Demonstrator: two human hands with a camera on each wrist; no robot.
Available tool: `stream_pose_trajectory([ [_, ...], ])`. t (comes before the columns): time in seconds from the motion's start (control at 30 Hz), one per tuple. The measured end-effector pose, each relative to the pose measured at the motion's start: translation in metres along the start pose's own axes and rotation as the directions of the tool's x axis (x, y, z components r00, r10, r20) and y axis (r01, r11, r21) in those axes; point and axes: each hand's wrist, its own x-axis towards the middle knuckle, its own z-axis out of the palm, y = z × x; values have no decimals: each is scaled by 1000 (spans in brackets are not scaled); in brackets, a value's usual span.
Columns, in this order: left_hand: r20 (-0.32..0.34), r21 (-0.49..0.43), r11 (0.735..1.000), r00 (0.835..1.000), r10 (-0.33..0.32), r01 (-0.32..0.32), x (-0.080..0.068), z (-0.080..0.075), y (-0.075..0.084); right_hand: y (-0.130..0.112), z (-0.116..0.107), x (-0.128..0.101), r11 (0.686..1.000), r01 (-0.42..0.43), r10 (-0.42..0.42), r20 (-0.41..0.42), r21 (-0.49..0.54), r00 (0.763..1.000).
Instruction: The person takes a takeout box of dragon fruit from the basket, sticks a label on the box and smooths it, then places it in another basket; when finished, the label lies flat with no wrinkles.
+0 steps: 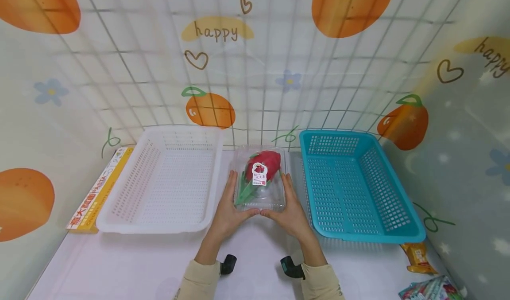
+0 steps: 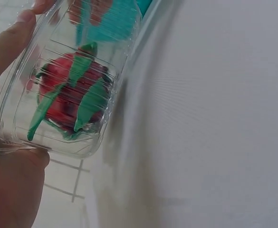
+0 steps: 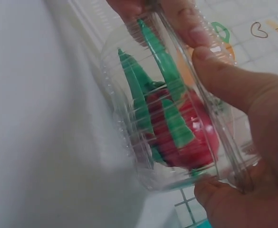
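Note:
Both hands hold a clear plastic clamshell box [image 1: 275, 199] between them, in the middle of the head view. Inside it lies a red dragon fruit [image 1: 272, 160] with long green leaf tips, seen through the plastic. A white printed label [image 1: 259, 179] is on the lid. My left hand [image 1: 229, 211] grips the box's left side, fingers along the wall and thumb at the near edge. My right hand [image 1: 294, 212] mirrors it on the right, and the two thumb tips almost meet. The wrist views show the box's ribbed side close up.
Left of the box stands a white perforated basket [image 1: 159, 227], with a yellow pasta box [image 1: 99, 191] beyond it. A teal basket [image 1: 368, 237] stands to the right. Snack packets [image 1: 418, 258] lie at the right table edge. Behind is a wire grid [image 1: 263, 114] with a printed curtain.

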Motion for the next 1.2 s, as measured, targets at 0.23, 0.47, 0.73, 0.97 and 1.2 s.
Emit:
stream_pose_trajectory([
  [0.23,-16,-14,1000,1000,2,-2,-1,-2,9,-10,-5,-3,1000,23,-23,-15,-3,1000],
  [0.47,-38,-7,1000,999,15,-15,-2,-4,21,-17,-11,-6,999,23,-23,-28,-26,999],
  [0.73,-60,-39,998,997,47,-50,-4,-9,38,-32,-20,-11,998,58,-59,-57,-25,997],
  [0.97,-79,-48,997,996,50,-54,-9,-12,57,-46,-30,-19,996,68,-72,-78,-57,994],
  [1.2,-85,-61,997,996,40,-45,-13,-12,75,-54,-40,-24,995,70,-77,-89,-73,993],
])
